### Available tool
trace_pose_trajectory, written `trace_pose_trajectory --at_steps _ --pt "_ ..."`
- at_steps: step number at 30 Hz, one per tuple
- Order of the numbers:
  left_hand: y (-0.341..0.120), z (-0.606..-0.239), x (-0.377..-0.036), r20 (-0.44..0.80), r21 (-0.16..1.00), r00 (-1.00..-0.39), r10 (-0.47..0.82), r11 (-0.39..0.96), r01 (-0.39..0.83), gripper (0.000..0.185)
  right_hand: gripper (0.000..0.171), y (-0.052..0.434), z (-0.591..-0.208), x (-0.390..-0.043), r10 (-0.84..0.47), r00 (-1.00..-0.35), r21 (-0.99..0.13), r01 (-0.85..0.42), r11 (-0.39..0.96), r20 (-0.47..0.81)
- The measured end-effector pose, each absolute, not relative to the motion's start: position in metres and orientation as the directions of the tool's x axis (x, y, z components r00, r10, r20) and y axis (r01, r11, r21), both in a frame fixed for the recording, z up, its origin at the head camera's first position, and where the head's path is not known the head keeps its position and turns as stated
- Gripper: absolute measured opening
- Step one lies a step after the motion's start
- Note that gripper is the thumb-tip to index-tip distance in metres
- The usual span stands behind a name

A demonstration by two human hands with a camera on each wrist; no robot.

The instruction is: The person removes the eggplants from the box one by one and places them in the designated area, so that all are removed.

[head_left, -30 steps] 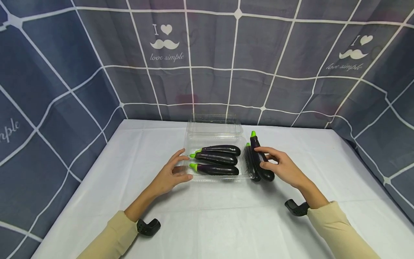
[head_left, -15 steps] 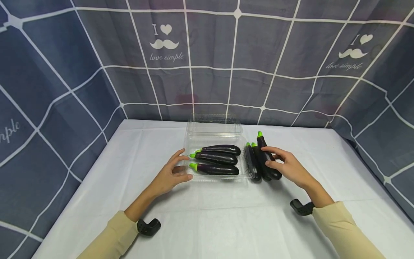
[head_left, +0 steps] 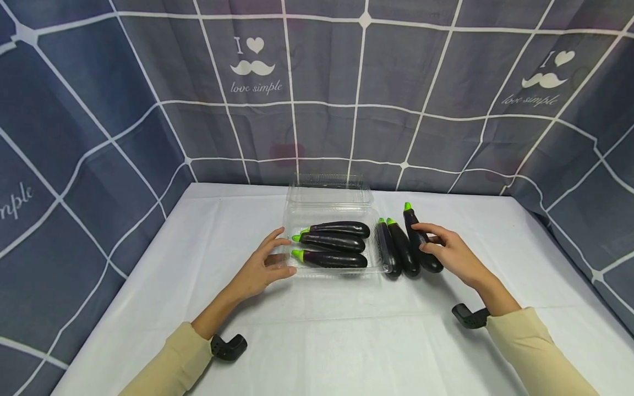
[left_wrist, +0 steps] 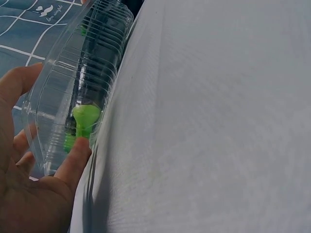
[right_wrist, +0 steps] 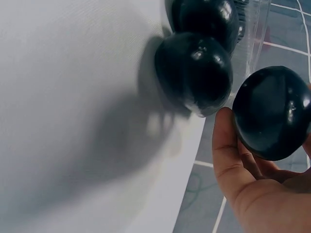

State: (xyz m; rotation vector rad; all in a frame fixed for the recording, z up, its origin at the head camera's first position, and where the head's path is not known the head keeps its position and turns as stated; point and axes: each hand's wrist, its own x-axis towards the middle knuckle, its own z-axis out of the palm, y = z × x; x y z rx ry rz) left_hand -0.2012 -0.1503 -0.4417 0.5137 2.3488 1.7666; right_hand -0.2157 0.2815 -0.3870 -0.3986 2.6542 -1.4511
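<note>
A hinged clear plastic container [head_left: 329, 198] lies with its lid raised toward the back, three dark eggplants [head_left: 334, 259] with green stems lying crosswise in it. My left hand [head_left: 260, 269] holds the container's left side, thumb on the front wall and fingers around the end. Between thumb and fingers of my right hand [head_left: 453, 250] is another eggplant [right_wrist: 272, 114], stem pointing away. In the right wrist view it hangs clear of the white cloth. Just left of it, two more eggplants [head_left: 404, 250] lie side by side, against the container's right edge.
A white cloth [head_left: 317, 341] covers the table. Dark grey checked curtains [head_left: 327, 132] stand along the back and both sides. A black wrist camera [head_left: 229, 348] juts inward from the left wrist, another black camera [head_left: 470, 317] from the right.
My right hand has moved rightward with its eggplant, away from the two beside the container, widening the gap. My left hand and the container have stayed in place.
</note>
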Motion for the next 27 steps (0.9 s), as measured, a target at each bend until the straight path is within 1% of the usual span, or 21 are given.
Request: trace_pose_trajectory --at_steps 11,20,27 --pt "-0.150 -0.440 -0.200 0.070 0.957 -0.929 0.362 0.239 0.165 0.061 0.049 0.293 -0.394 -0.221 -0.234 -0.972 -0.828 -0.138 0.544 0.009" --pt "-0.150 -0.440 -0.201 0.080 0.957 -0.927 0.366 0.233 0.174 0.060 0.052 0.296 -0.403 -0.224 -0.214 -0.974 -0.847 -0.052 0.529 -0.074" --pt "-0.149 -0.442 -0.201 0.088 0.955 -0.926 0.367 0.234 0.183 0.059 0.051 0.301 -0.414 -0.227 -0.201 -0.977 -0.829 -0.054 0.557 -0.071"
